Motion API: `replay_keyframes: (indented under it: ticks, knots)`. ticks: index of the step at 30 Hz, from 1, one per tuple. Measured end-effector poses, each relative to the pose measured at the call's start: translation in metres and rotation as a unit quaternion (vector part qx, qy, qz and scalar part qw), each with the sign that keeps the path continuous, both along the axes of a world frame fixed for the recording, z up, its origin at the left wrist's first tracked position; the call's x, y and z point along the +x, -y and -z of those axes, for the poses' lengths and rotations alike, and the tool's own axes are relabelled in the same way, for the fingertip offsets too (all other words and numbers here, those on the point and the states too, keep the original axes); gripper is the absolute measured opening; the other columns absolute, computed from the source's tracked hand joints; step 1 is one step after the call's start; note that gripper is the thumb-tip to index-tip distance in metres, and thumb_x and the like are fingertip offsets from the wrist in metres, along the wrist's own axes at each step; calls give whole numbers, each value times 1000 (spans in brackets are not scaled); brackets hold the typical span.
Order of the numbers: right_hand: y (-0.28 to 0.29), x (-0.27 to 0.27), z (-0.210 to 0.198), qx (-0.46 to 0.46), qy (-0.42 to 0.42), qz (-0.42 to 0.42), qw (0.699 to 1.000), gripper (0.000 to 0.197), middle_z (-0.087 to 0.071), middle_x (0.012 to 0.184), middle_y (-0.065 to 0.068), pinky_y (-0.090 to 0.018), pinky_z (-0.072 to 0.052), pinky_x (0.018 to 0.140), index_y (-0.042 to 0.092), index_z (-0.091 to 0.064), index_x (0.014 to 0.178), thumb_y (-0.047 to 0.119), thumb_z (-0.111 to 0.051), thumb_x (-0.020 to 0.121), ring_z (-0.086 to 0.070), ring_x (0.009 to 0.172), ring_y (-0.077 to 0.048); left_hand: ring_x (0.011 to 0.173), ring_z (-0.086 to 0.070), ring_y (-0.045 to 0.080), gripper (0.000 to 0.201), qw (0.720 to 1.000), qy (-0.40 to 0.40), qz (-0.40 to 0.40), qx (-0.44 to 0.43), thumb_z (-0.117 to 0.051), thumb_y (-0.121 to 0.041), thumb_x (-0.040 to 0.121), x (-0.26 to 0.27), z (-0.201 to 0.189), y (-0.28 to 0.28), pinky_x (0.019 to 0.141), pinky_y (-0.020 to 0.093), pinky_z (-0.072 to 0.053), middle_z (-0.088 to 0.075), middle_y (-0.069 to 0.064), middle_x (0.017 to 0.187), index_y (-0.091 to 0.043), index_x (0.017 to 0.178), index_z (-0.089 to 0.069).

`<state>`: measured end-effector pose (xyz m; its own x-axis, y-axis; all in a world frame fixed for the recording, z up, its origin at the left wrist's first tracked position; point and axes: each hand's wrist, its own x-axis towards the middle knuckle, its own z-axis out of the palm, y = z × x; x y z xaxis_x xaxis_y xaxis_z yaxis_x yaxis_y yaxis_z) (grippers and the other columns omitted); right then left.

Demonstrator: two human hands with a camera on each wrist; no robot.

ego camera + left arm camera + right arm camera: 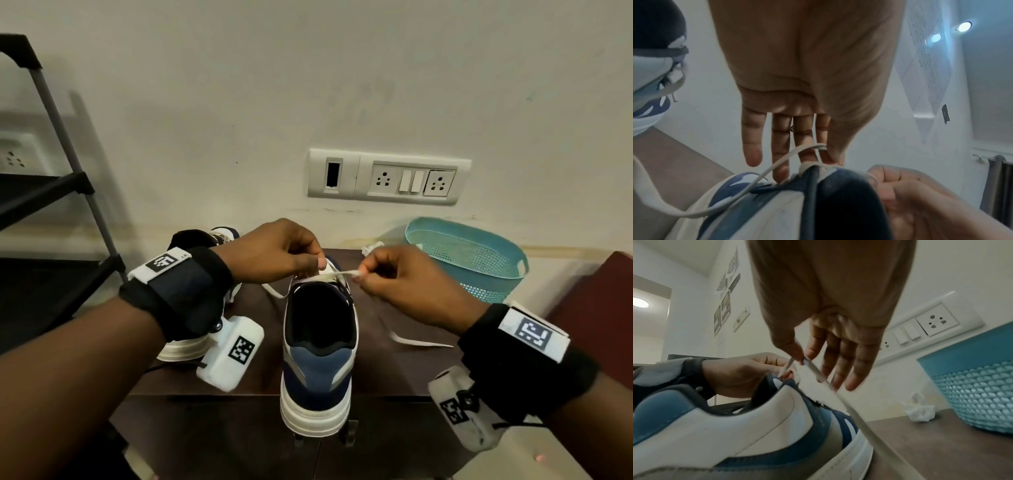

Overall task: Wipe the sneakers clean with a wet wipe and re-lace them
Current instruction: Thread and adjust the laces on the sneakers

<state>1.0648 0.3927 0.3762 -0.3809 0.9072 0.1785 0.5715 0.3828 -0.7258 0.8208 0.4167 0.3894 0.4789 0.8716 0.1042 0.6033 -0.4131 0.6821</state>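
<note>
**Lacing under way on the near sneaker**

The blue-and-white sneaker (318, 346) stands upright on the dark table (404, 370), heel toward me. My left hand (277, 253) pinches the white lace (337, 273) at the top eyelets, thumb against forefinger, the other fingers extended. My right hand (397, 274) pinches the lace tip just beside the tongue. The second sneaker (191, 339) sits behind my left wrist. A crumpled wipe (918, 408) lies near the teal basket (479, 260).
</note>
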Motion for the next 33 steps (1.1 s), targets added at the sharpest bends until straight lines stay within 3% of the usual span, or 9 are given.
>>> replay_keyframes:
  ticks: [4,7,12,17,21,25,27,30,33]
  knots:
    - [-9,-10,-14,59,-96,-7,994,8,-75,75,-4,-37,-59,76,18,-72,86,18,-70,94,-74,70,-21,72,-61,6,26,998,39,30,-32,-57,-25,103,4,-6,8,76,25,-50,-71,-7,76,-11,90,-74]
    - [-15,-21,-16,60,-114,44,991,8,-74,71,-3,-29,-53,58,15,-73,87,20,-73,93,-69,53,-16,65,-55,9,42,997,64,27,-39,-60,-43,99,6,-11,11,68,24,-45,-63,-2,68,-6,80,-68]
    - [-15,-30,-8,-97,-62,18,993,16,-65,59,-5,-27,-46,49,4,-77,86,18,-73,93,-50,47,-11,58,-57,-4,22,995,-6,-58,85,-75,-42,88,3,-10,10,61,22,-47,-63,-21,61,-22,80,-72]
    - [-12,-33,-13,-217,-131,-39,967,29,-71,80,-4,-26,-46,66,-1,-73,98,24,-59,99,-53,71,-14,49,-58,0,31,991,16,-102,86,-72,-47,88,5,-5,9,64,31,-53,-67,-5,66,-19,76,-69]
    - [-8,-29,-11,-126,-98,-42,986,22,-69,70,1,-25,-53,65,5,-73,82,25,-79,87,-62,65,-12,46,-57,2,34,991,9,-101,90,-71,-47,90,10,-5,10,67,31,-51,-67,1,63,-18,73,-69]
    - [-9,-19,-20,26,47,30,998,22,-76,72,3,-34,-55,69,20,-80,77,41,-80,85,-69,70,-12,50,-53,0,32,987,0,-125,99,-72,-47,89,11,-5,10,60,27,-45,-61,-8,58,-20,72,-71]
    - [-5,-11,-29,20,53,42,997,23,-75,71,-1,-36,-57,67,18,-80,74,38,-78,86,-67,67,-15,55,-54,4,33,986,-9,-131,103,-72,-48,88,11,-4,9,60,26,-42,-64,-5,63,-19,74,-72]
    - [2,-2,-39,-159,-110,21,981,22,-74,80,-4,-36,-57,76,7,-75,80,22,-69,94,-66,79,-12,66,-60,11,33,990,3,-116,87,-72,-50,87,14,-3,10,65,29,-45,-70,-3,69,-20,75,-74]
    - [3,12,-47,-305,-291,6,907,30,-68,90,-7,-43,-52,86,18,-64,65,22,-60,94,-67,90,-21,70,-63,14,33,988,3,-125,95,-73,-49,87,14,-2,10,67,31,-46,-71,-4,71,-19,73,-73]
